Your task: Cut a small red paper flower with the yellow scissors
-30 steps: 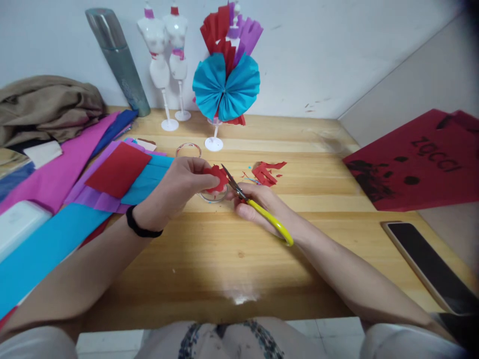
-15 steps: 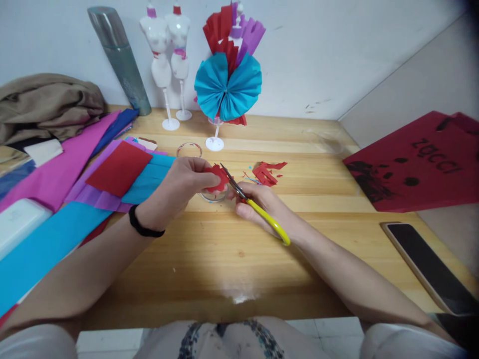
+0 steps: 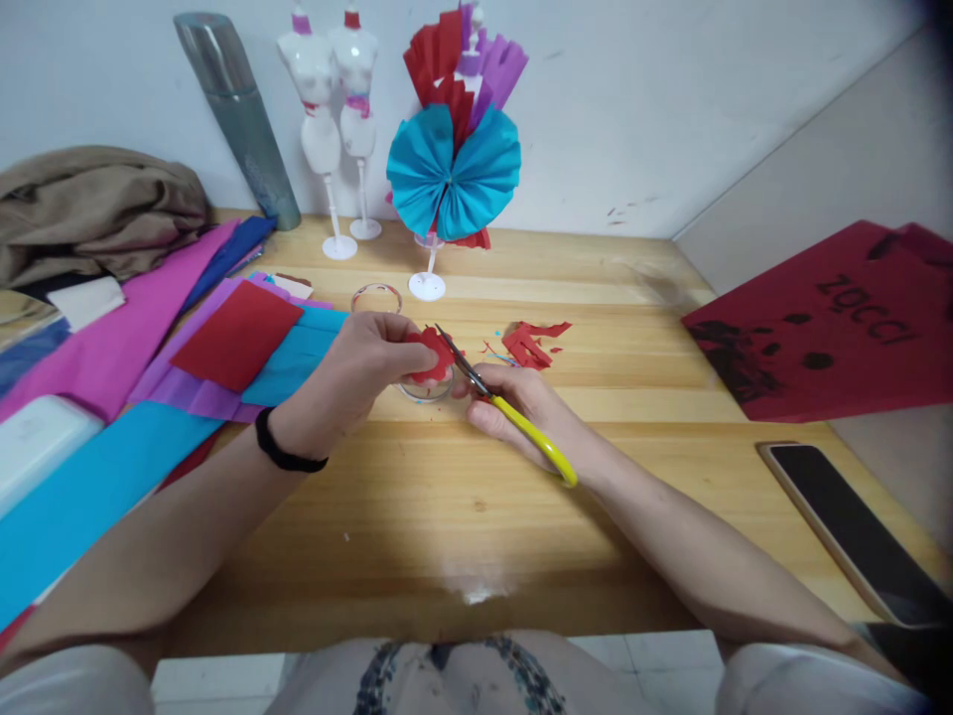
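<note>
Pale wooden planks are forming the bench (image 3: 462,516), which is meeting a white wall (image 3: 632,119) behind a small dressed mannequin (image 3: 454,169) wearing turquoise, red and purple pleats. Nearer me than that mannequin, my left hand (image 3: 372,357) is pinching a small red scalloped piece of paper or cloth (image 3: 428,356) between thumb and fingers. My right hand (image 3: 517,402) is closing around yellow-handled metal scissors (image 3: 530,435), whose blades are lying at the piece's right edge; whether they are biting into it I cannot tell. Two white bare-bodied mannequins (image 3: 322,139) and a grey-green metal bottle (image 3: 242,129) are standing left of the dressed mannequin. Jagged red scraps (image 3: 527,343) are lying in front of it and to its right. Much farther right, a red printed bag (image 3: 826,338) and a dark-screened phone (image 3: 856,526) are resting. A flat red square sheet (image 3: 238,335) is lying to its front left.
</note>
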Available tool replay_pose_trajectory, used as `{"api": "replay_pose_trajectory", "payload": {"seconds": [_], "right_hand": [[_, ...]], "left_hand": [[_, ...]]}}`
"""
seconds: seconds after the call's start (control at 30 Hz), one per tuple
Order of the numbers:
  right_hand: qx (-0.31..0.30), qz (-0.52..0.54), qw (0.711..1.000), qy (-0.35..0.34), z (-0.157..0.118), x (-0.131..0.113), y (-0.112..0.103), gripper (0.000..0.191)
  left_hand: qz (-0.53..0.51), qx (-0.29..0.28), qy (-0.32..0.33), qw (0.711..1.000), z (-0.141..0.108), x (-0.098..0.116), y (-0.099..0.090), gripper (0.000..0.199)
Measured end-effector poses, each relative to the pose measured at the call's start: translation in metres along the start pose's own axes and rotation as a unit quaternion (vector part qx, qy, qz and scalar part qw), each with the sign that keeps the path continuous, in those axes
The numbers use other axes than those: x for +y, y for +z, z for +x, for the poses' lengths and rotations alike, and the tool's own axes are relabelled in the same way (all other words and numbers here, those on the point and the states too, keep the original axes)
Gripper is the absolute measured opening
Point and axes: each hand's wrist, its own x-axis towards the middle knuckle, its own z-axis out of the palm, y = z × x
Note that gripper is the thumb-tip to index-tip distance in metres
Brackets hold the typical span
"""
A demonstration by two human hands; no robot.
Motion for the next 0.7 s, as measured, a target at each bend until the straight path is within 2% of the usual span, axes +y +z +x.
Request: {"api": "replay_pose_trajectory", "payload": {"seconds": [0.7], "right_hand": [[0.004, 0.015, 1.000, 0.007, -0.0013, -0.0007, 0.0002, 0.063]], "left_hand": [[-0.002, 0.003, -0.007, 1.000, 0.0004, 0.0004, -0.0012, 0.003]]}}
